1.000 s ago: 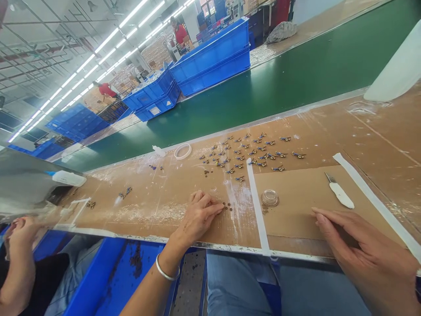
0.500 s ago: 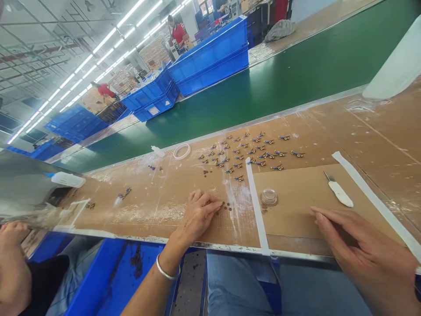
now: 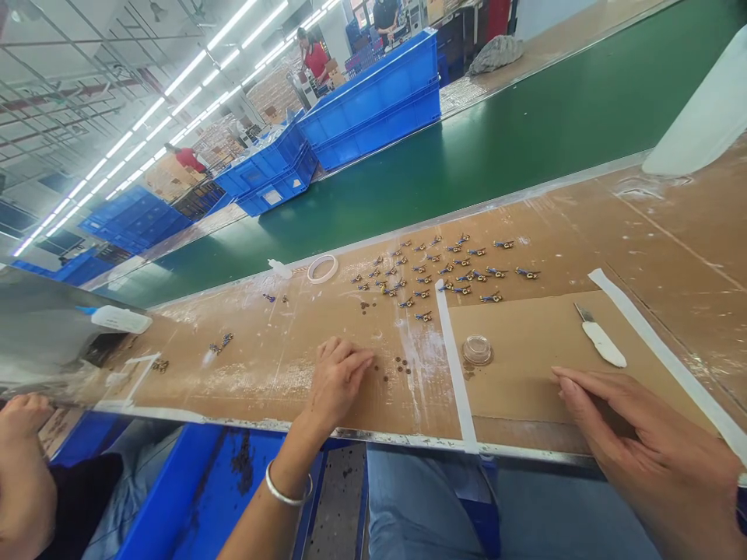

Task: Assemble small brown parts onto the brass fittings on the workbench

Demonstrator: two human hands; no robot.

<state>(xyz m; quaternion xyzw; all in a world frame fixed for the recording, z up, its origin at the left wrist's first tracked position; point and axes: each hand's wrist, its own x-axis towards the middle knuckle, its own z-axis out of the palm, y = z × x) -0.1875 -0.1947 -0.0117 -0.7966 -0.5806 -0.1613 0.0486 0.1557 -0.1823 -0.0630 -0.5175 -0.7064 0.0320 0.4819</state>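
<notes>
My left hand (image 3: 338,377) rests low over the cardboard-covered bench, fingers bent and pressed together. Its fingertips are just left of several small dark brown discs (image 3: 402,365); whatever lies under them is hidden. On the right, my right hand (image 3: 647,443) hovers at the front edge of a cardboard mat (image 3: 525,334), thumb and forefinger pinched together. Anything between those tips is too small to make out. Many small blue-and-gold metal pieces (image 3: 461,262) are spread beyond my hands. A round clear dish (image 3: 477,350) and a white-handled blade tool (image 3: 604,342) lie on the mat.
A tape roll (image 3: 322,268) and a small white bottle (image 3: 280,269) lie by the far edge. Beyond runs a green conveyor belt (image 3: 373,187) with blue crates (image 3: 373,101) behind it. Another person's hand (image 3: 26,412) is at far left. White tape (image 3: 455,365) borders the mat.
My left hand has moved a little to the left, away from the brown discs, and a couple of discs near its fingertips have come into view. My right hand stays in place.
</notes>
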